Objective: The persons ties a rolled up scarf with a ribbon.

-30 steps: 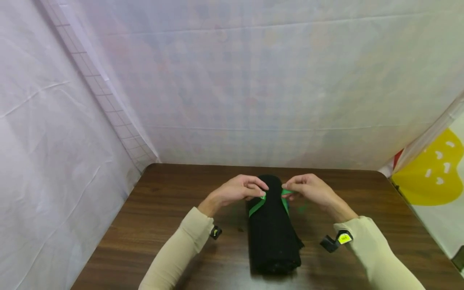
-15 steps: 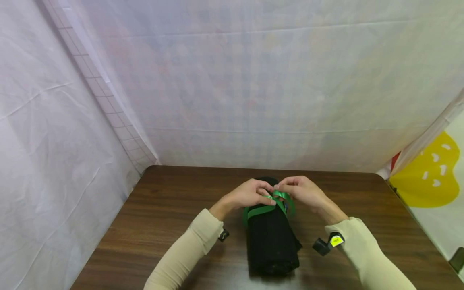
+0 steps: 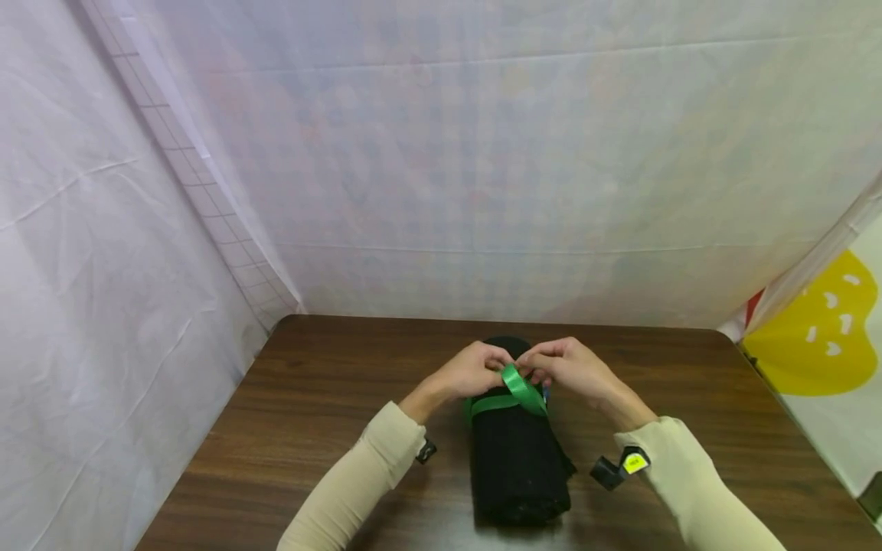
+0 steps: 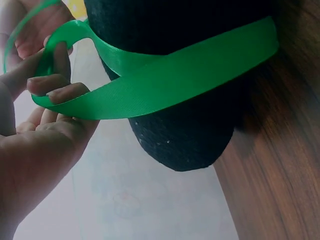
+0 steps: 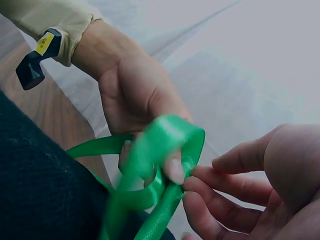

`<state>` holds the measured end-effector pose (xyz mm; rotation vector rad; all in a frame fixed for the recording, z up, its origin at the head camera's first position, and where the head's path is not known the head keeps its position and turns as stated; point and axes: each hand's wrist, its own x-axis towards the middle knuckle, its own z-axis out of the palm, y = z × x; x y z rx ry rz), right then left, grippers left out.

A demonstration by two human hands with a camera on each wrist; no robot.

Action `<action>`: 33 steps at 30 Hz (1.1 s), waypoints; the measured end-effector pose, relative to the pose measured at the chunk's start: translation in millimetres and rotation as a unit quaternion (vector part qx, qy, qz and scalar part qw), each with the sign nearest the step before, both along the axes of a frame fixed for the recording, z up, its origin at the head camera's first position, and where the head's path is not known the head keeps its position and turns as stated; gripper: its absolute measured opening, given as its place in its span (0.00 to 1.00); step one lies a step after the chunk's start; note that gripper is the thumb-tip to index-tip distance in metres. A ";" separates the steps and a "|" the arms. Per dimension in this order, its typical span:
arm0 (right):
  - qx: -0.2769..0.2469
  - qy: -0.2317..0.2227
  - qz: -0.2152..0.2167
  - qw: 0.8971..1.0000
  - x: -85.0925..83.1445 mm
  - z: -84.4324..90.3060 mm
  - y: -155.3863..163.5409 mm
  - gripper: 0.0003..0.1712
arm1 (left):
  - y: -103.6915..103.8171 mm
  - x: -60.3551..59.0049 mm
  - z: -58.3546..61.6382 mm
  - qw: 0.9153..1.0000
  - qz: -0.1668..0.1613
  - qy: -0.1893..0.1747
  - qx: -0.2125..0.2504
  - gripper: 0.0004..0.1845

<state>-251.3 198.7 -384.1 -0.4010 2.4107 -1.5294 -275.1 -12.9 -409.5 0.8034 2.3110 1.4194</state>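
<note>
I am at a dark brown wood-grain worktop (image 3: 310,428) with rounded far corners. White sheeting (image 3: 482,168) hangs behind it and down my left side, creased, with a faint grid showing along the left seam. At the far right edge a cloth with a yellow shape (image 3: 820,344) peeks past the sheeting.

A black roll of knitted fabric (image 3: 520,459) lies in the middle of the worktop, its length running away from me, the near end facing me and its far end under my hands. The knit looks coarse and fuzzy in the left wrist view. A shiny green ribbon (image 3: 517,390) runs around the roll near its far end, flat against the fabric on the side, and crosses over itself on top, where it rises into a loop.

My left hand (image 3: 472,371) sits at the left of the crossing, fingers (image 4: 55,87) curled and pinching the ribbon where it loops. My right hand (image 3: 568,367) meets it from the right, thumb and fingertips (image 5: 220,180) closed on the ribbon at the same loop. The two hands are just beside each other, above the roll's far end. Both sleeves are pale beige, with a small black clip at each wrist.
</note>
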 end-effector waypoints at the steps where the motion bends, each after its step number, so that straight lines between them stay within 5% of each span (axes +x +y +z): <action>1: 0.000 0.003 0.001 1.000 0.1 -0.6 0.0 0.15 | -1.0 -0.4 -0.5 1.000 0.002 0.002 0.003 0.07; 15: 0.051 0.147 0.029 0.987 9.1 -20.3 -14.0 0.13 | -4.4 -2.5 -6.3 0.993 0.049 -0.087 0.065 0.08; 26: 0.094 0.198 -0.031 0.975 15.3 -25.5 -20.6 0.10 | -12.2 2.6 -7.7 0.994 0.077 -0.049 0.055 0.15; 33: 0.081 0.224 -0.046 0.970 17.6 -27.6 -17.3 0.12 | -18.3 4.3 -9.0 0.992 0.110 0.012 0.056 0.17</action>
